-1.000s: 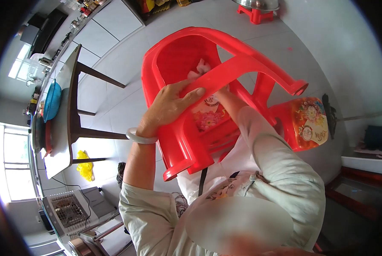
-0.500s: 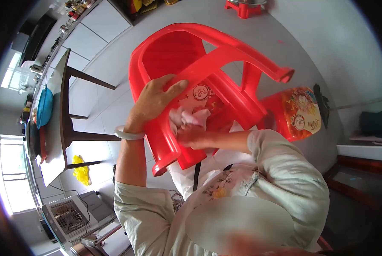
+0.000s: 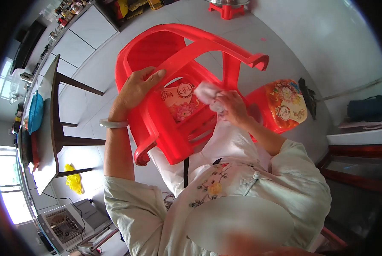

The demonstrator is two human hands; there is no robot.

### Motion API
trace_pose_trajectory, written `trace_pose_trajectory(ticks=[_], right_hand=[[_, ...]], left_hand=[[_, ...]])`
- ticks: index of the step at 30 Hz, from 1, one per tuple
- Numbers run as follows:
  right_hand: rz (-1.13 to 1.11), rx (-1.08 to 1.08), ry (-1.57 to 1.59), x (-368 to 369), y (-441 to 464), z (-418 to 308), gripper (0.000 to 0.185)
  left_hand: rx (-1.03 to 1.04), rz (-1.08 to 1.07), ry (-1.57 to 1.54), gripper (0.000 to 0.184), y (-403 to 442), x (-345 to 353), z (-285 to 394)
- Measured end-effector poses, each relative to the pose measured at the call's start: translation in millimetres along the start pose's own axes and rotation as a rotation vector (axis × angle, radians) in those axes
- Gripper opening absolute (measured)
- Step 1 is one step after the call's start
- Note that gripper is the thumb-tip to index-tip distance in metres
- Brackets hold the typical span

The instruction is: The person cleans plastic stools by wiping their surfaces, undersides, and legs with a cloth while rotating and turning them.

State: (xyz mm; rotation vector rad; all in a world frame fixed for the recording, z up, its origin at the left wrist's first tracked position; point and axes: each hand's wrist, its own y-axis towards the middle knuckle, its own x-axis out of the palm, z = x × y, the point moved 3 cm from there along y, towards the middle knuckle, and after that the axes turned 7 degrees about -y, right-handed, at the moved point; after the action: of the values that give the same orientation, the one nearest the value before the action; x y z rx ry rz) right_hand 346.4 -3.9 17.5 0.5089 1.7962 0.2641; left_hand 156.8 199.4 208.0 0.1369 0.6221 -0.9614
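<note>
A red plastic chair (image 3: 169, 147) lies tipped across my lap, its legs pointing toward the upper right. My left hand (image 3: 135, 90), with a pale bangle at the wrist, grips the chair at the edge of its frame, thumb on top. A printed floral label with lettering (image 3: 180, 102) shows through the gap in the frame. My right hand (image 3: 233, 107) is closed on a crumpled pinkish-white cloth (image 3: 209, 94), near the lower right side of the chair.
Right of the chair is a red stool with a floral top (image 3: 287, 104). A dark-legged table (image 3: 52, 128) stands at the left, with a blue basket (image 3: 35, 112) on it. A yellow bag (image 3: 74, 179) lies on the floor. A small red stool (image 3: 226, 10) holds a metal basin.
My right hand has come out from inside the chair, passed over its near side, and moved right with the cloth. My left hand keeps its grip. The chair appears further left in view.
</note>
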Motion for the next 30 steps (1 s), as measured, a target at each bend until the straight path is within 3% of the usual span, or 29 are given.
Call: trace_pose_trajectory(ticks=[1, 3, 5, 8, 10, 11, 13, 14, 17, 19, 21, 23, 25, 30], right_hand=[[0.003, 0.000, -0.005, 1.4, -11.1, 8.8, 0.037], [-0.387, 0.105, -0.019, 24.5, -39.3, 26.2, 0.041], [-0.509, 0.118, -0.048, 18.3, -46.7, 23.8, 0.043], [-0.325, 0.083, -0.009, -2.1, -39.4, 29.1, 0.047], [0.050, 0.129, -0.160, -18.3, -26.6, 40.8, 0.042], [0.060, 0.124, -0.160, -16.1, -24.9, 48.8, 0.042], [-0.007, 0.357, 0.410, -8.3, -20.1, 70.2, 0.043], [-0.177, 0.550, 0.762, -2.7, -20.6, 75.3, 0.043], [-0.231, 0.515, 0.757, 3.2, -23.5, 76.7, 0.044], [-0.247, 0.523, 0.753, 6.2, -25.2, 77.3, 0.046], [-0.255, 0.528, 0.753, 8.2, -23.8, 76.0, 0.047], [-0.247, 0.472, 0.878, 10.5, -20.5, 72.3, 0.051], [-0.248, 0.468, 0.892, 7.1, -18.0, 68.8, 0.055], [-0.268, 0.498, 0.834, 4.2, -15.9, 62.5, 0.062]], left_hand=[[0.006, 0.000, -0.001, 0.055, 1.0, -0.2, -1.9], [0.049, -0.002, -0.019, 0.054, 2.6, -1.9, -4.1], [0.046, 0.000, -0.045, 0.053, -0.6, -3.5, -3.5], [0.047, 0.005, -0.075, 0.049, -2.2, -7.1, -2.9], [0.050, 0.015, -0.074, 0.045, -6.8, -7.1, -2.9], [0.137, 0.125, -0.153, 0.039, -8.8, -10.1, -2.5], [0.238, 0.246, -0.229, 0.034, -14.1, -20.1, -2.7], [0.314, 0.413, -0.263, 0.030, -23.1, -32.5, -4.2], [0.403, 0.863, -0.309, 0.032, -57.5, -41.9, -17.8], [0.359, 0.941, -0.440, 0.042, -71.0, -39.3, -59.4], [0.239, 0.856, -0.696, 0.051, -72.5, -21.6, -127.3], [-0.027, 0.652, -0.964, 0.057, -84.4, 19.7, -155.7], [0.269, 0.712, -0.858, 0.049, -85.6, 66.7, -203.1], [0.241, 0.698, -0.889, 0.045, -81.9, 92.4, -221.4]])
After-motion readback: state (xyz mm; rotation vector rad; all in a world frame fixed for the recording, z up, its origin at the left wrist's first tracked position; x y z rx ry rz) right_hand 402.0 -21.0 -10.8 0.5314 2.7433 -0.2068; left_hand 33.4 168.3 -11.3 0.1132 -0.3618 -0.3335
